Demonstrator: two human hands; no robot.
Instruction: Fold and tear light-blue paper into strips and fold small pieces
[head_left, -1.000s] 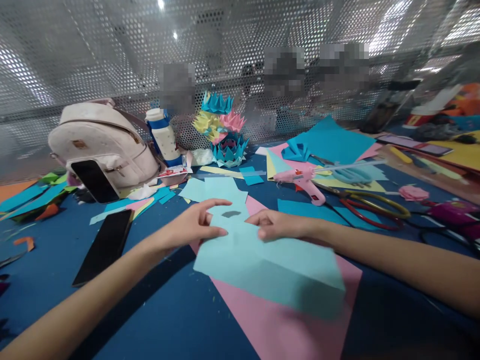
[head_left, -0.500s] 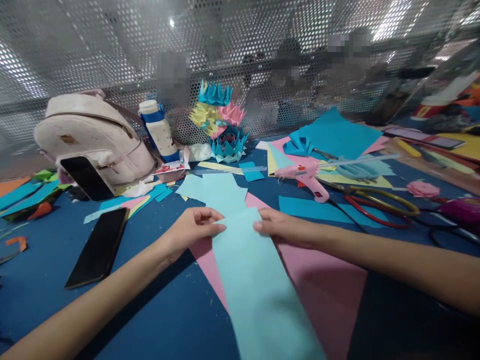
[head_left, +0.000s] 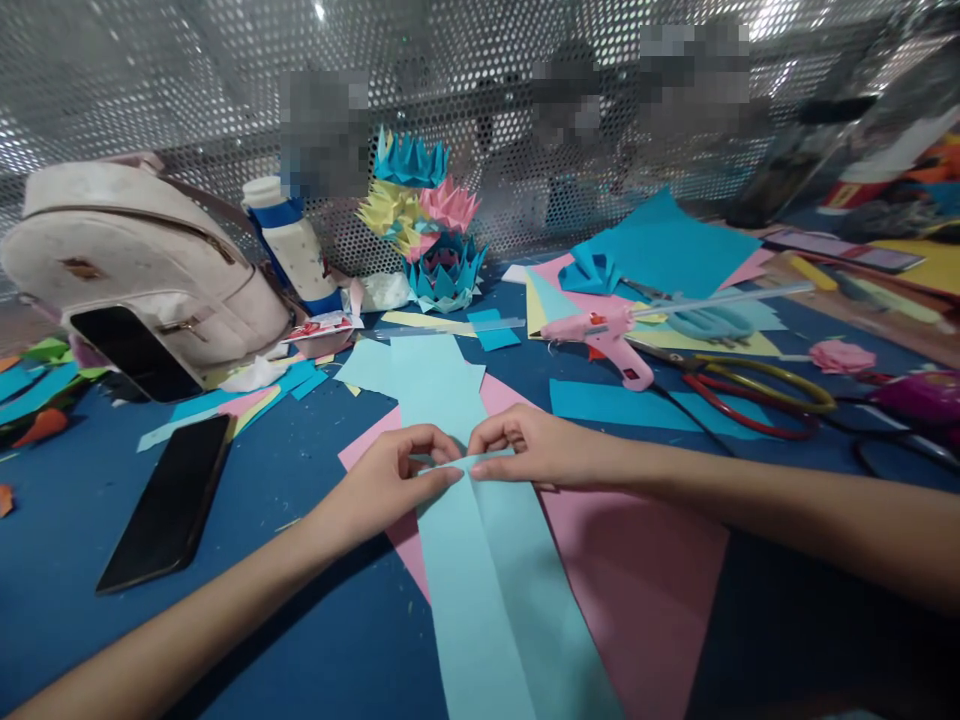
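A long strip of light blue paper runs toward me, a lengthwise crease down its middle. At its far edge, my left hand pinches it between thumb and fingers. Close beside, my right hand grips the same edge, thumb on top, the two thumb tips almost meeting at the crease. Under the strip lies a large sheet of pink paper. Beyond my hands, another light blue piece of paper rests on the table.
A pink glue gun and red- and yellow-handled scissors lie to the right. A black phone is at the left, near a backpack and a bottle. Folded paper flowers stand at the back before a perforated metal panel.
Both hands have drawn together from the strip's side edges to its middle. A lengthwise crease now shows in the paper. The view has shifted slightly.
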